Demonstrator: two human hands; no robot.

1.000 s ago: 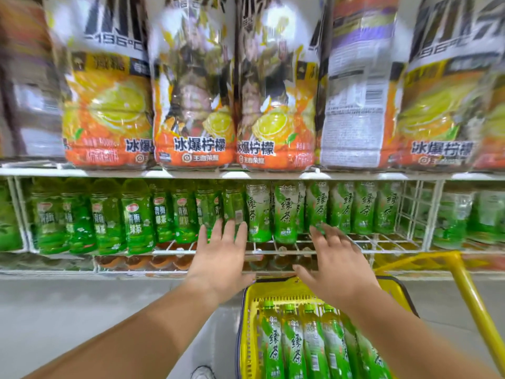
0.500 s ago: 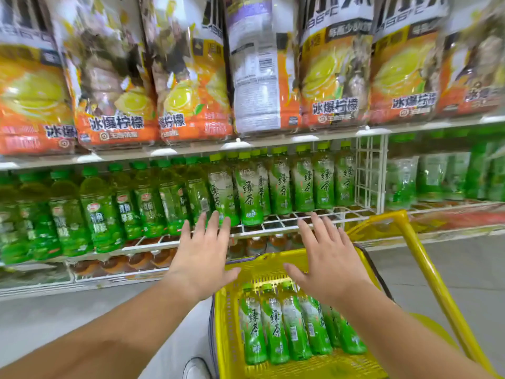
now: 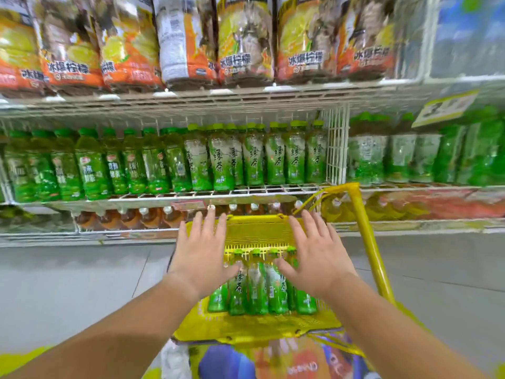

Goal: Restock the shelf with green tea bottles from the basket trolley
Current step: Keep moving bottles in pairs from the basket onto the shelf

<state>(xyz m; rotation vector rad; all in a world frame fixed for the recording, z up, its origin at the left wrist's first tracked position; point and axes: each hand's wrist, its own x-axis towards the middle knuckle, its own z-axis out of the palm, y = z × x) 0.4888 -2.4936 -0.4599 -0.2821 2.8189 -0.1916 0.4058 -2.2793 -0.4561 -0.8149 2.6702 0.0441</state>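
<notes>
- Left hand (image 3: 203, 255) and right hand (image 3: 318, 257), lower centre: fingers spread flat, palms down, holding nothing.
- Under them: green tea bottles (image 3: 257, 288) lie side by side in the yellow basket (image 3: 254, 325).
- Beyond, mid-frame: shelf (image 3: 246, 192) with upright shelf bottles (image 3: 274, 157).

Two bare forearms (image 3: 114, 332), bare left hand (image 3: 203, 258), bare right hand (image 3: 318, 258), slender fingers (image 3: 210, 222)

We reach our bare left arm (image 3: 109, 332) and bare right arm (image 3: 396, 332) out in front of us. Our left hand (image 3: 203, 254) is flat, palm down, with fingers straight and spread. Our right hand (image 3: 318, 255) is just the same, near it. Both hold nothing.
</notes>
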